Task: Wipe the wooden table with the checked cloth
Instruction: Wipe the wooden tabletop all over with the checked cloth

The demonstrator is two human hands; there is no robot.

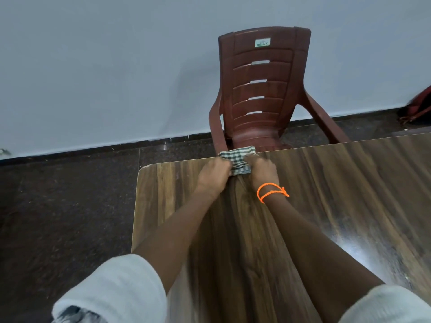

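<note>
The checked cloth (238,159), green and white and folded small, lies at the far edge of the wooden table (338,194). My left hand (213,174) presses down on its left side. My right hand (263,172), with an orange cord around the wrist, grips its right side. Both arms stretch out across the tabletop, and the cloth's far end hangs slightly over the table's edge. The fingers of both hands are partly hidden on the cloth.
A brown plastic armchair (263,89) stands right behind the table's far edge, against a pale wall. Dark speckled floor (65,201) lies left of the table's rounded corner (142,169). A red bag (419,106) sits at the far right.
</note>
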